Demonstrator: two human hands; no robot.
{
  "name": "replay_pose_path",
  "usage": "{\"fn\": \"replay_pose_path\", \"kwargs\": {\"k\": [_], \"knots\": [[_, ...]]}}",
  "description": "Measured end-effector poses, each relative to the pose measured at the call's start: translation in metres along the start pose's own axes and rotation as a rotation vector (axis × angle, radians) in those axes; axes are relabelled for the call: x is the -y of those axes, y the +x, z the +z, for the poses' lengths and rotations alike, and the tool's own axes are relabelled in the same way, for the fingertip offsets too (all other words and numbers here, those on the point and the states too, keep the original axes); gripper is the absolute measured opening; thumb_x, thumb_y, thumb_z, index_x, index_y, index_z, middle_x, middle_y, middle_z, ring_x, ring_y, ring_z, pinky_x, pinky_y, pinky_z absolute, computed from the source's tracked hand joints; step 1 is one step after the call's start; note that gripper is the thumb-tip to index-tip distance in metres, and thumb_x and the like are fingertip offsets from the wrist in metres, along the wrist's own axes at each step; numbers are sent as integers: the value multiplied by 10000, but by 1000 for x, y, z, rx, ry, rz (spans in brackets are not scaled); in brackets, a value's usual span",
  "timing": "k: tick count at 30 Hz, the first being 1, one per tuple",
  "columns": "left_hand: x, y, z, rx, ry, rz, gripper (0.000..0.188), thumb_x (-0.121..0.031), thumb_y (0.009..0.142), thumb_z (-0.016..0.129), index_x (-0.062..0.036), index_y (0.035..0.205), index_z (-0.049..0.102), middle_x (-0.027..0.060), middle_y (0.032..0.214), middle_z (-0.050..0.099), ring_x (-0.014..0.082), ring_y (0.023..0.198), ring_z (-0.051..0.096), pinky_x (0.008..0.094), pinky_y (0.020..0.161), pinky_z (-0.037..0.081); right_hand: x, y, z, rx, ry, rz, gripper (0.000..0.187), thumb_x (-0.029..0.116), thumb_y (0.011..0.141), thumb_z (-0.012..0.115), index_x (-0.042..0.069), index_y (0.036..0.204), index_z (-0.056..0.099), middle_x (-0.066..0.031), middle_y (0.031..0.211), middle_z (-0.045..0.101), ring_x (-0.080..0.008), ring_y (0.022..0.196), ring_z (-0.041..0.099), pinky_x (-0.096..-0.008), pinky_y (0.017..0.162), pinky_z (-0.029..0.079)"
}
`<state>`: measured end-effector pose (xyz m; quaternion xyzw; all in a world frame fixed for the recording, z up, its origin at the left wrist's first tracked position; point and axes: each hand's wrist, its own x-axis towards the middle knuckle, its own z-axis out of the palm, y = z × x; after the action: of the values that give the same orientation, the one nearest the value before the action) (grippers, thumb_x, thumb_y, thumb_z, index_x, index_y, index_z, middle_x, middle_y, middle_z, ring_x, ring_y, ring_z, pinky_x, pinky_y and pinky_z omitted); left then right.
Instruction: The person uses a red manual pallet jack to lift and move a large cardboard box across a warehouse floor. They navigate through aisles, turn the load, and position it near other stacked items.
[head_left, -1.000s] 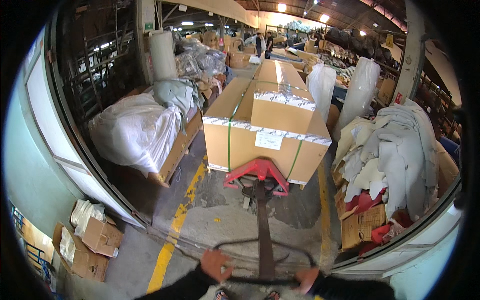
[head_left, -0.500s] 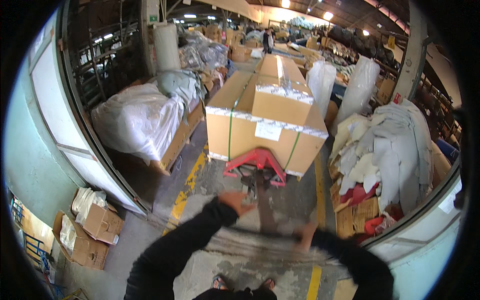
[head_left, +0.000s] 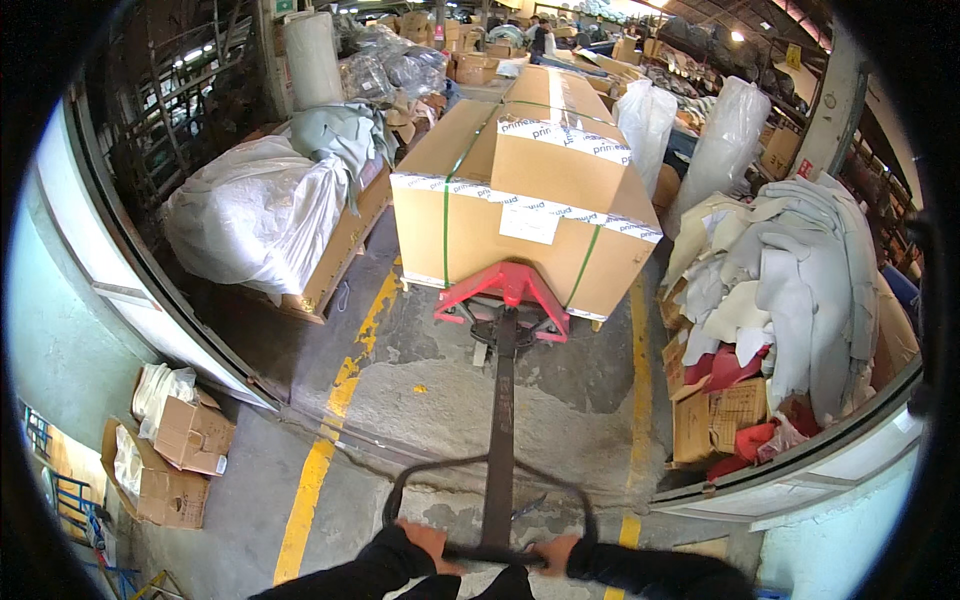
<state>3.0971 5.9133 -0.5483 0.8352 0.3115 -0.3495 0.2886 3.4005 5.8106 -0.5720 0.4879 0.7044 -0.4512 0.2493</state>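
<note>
red pallet jack (head_left: 501, 405) between yellow lines (head_left: 310, 485)

We see black on our sleeves (head_left: 660, 566) and on the handle (head_left: 592, 512), dark brown on its shaft (head_left: 502, 420), red on the truck frame (head_left: 512, 283). Our tan cartons (head_left: 565, 170) bear white tape (head_left: 460, 187) patterned with dark blue lettering, and green straps (head_left: 446, 235). Around us, patchy yellow lines (head_left: 303, 505) stripe the grey floor (head_left: 430, 395), limp sheets (head_left: 800, 275) show pale grey and cream, and the wall (head_left: 75, 300) is pale turquoise.

Open floor (head_left: 420, 410) flanks the handle (head_left: 499, 430) on both sides, but strapped cartons (head_left: 560, 165) block the way straight ahead.
</note>
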Motion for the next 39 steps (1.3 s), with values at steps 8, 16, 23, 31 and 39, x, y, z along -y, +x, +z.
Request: {"fn": "replay_pose_path", "kwargs": {"k": [8,16,23,31,39], "knots": [[57,127,107,546,15,284,918,-827,794,499,-119,1375,553,175,1349,589,345,1273,537,503,1057,384,-21,75,55,-110,34,-67,651,522,834,617,40,1271,592,-254,1116,653,-417,1001,642,-521,839,508],[42,-19,-269,-737,7,385,634,-671,686,718,-79,910,753,167,868,719,306,797,696,425,721,541,-2,-136,-260,-598,-230,238,537,557,742,687,53,925,729,-159,710,698,-281,710,706,-418,643,554],[12,-46,-222,-950,206,216,570,-691,655,703,-125,726,698,104,621,651,313,602,671,419,571,524,15,-142,-208,-599,-190,311,458,453,744,691,110,1046,677,-204,836,701,-379,831,699,-465,740,555],[37,30,84,-308,147,139,563,-688,731,640,-127,768,675,68,574,637,296,524,639,482,519,419,6,32,44,29,173,207,525,477,867,602,139,1266,564,-225,1007,668,-414,932,674,-579,734,499],[93,147,166,307,60,190,468,-547,743,721,-123,940,751,115,791,735,338,734,712,497,705,528,-17,148,133,102,222,192,553,413,873,617,114,1332,543,-239,1210,615,-443,1119,600,-651,927,431]]}}
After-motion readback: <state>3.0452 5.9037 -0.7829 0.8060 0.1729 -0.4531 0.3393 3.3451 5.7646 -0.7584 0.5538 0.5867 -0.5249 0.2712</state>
